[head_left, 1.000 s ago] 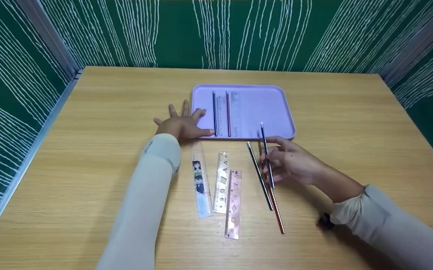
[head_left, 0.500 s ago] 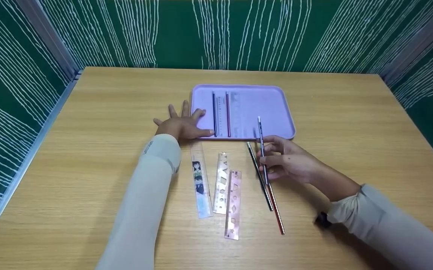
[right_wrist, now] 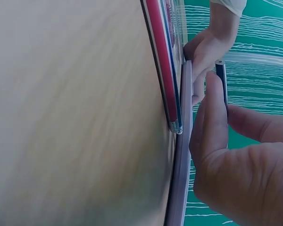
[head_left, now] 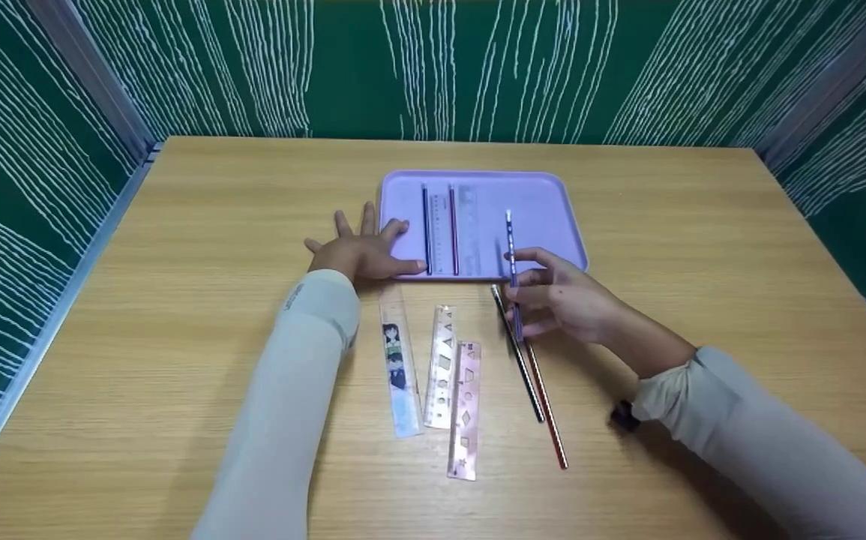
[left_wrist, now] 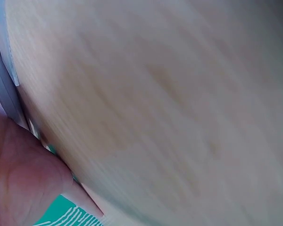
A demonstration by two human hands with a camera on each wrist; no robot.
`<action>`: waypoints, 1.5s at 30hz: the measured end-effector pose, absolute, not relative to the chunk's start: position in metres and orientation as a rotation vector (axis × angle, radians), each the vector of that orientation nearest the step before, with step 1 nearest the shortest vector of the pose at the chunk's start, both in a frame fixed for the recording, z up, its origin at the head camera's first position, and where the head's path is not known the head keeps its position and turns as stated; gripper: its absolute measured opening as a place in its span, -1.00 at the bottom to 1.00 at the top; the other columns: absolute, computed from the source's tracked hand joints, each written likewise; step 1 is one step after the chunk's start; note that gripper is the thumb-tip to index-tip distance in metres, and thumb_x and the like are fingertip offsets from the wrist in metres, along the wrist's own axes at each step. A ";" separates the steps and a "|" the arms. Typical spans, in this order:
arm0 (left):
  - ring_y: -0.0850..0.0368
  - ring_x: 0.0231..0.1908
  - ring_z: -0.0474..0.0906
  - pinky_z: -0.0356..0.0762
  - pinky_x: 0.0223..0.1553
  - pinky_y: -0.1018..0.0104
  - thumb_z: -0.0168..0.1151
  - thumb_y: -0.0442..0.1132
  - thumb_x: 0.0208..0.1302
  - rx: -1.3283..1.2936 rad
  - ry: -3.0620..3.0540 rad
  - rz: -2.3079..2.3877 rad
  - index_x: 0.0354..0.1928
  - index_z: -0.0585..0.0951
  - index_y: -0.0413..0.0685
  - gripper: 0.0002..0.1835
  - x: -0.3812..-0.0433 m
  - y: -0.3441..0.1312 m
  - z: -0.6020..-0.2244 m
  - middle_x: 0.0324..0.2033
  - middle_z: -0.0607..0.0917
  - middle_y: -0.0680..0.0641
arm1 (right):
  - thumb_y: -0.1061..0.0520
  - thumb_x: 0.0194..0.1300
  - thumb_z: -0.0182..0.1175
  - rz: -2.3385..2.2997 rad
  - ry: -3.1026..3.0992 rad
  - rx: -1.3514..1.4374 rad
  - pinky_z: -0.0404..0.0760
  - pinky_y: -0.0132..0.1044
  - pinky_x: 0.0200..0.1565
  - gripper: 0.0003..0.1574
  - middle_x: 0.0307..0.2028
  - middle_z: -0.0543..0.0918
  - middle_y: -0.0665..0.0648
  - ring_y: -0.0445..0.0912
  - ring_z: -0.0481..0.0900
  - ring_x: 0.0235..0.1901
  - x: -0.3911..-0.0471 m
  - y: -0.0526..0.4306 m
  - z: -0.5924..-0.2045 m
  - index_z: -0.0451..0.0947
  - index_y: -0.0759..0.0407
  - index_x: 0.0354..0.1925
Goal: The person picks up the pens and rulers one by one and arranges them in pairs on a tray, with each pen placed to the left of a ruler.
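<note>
My right hand [head_left: 571, 304] pinches a dark blue pencil [head_left: 510, 236] between thumb and fingers. The pencil stands tilted over the tray's front edge, its white-tipped end pointing away. In the right wrist view, thumb and finger hold this pencil [right_wrist: 221, 75]. My left hand [head_left: 358, 256] rests with spread fingers at the front left corner of a lilac tray [head_left: 541, 199], its thumb near a dark pencil [head_left: 427, 229]. Also in the tray lie a clear ruler [head_left: 441, 236], a red pencil [head_left: 454, 232] and a second, faint clear ruler [head_left: 470, 232].
On the wooden table before the tray lie a cartoon ruler [head_left: 400, 382], a clear stencil ruler [head_left: 441, 367] and a pink stencil ruler [head_left: 465, 412]. Right of them are a black pencil [head_left: 520, 360] and a red-striped pencil [head_left: 549, 409]. A green wall [head_left: 358, 67] stands behind.
My right hand has moved forward and slightly left, bringing the held pencil from in front of the tray to over its front edge. The left hand stays put.
</note>
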State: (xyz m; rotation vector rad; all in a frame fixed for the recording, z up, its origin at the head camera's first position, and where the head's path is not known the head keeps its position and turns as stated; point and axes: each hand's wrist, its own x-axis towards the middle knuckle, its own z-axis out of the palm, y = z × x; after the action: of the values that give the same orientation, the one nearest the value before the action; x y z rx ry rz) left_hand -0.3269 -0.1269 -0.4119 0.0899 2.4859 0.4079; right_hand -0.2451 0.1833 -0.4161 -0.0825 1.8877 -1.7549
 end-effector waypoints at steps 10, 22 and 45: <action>-0.38 0.50 -0.81 -0.61 0.21 -0.76 0.09 0.64 0.09 0.092 2.483 0.415 0.58 -0.21 0.72 0.10 -0.326 -0.127 -0.412 0.58 -0.63 0.04 | 0.27 0.44 0.18 -1.752 1.936 -0.076 0.80 -0.11 -0.24 -0.12 0.06 0.45 0.16 0.04 0.74 -0.16 -0.264 0.174 -0.410 0.03 0.01 0.57; -0.39 0.49 -0.80 -0.58 0.20 -0.77 0.06 0.69 0.04 0.099 2.489 0.387 0.58 -0.22 0.74 0.12 -0.327 -0.126 -0.412 0.58 -0.63 0.05 | 0.31 0.43 0.19 -1.803 1.942 0.013 0.78 -0.19 -0.34 -0.10 0.01 0.48 0.18 0.02 0.73 -0.18 -0.288 0.170 -0.414 0.07 0.01 0.57; -0.39 0.50 -0.79 -0.56 0.21 -0.77 0.06 0.67 0.07 0.102 2.483 0.385 0.58 -0.24 0.73 0.11 -0.326 -0.127 -0.411 0.57 -0.65 0.03 | 0.25 0.40 0.26 -1.663 2.152 0.127 0.78 -0.20 -0.30 -0.07 0.02 0.49 0.12 -0.02 0.66 -0.14 -0.326 0.158 -0.420 0.12 -0.10 0.59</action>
State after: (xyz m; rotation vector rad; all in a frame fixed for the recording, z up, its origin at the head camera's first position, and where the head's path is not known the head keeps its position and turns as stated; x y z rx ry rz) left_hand -0.3264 -0.1274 -0.4114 0.1020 2.4832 0.3848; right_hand -0.3264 0.1578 -0.4196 0.1272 2.1520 -1.6634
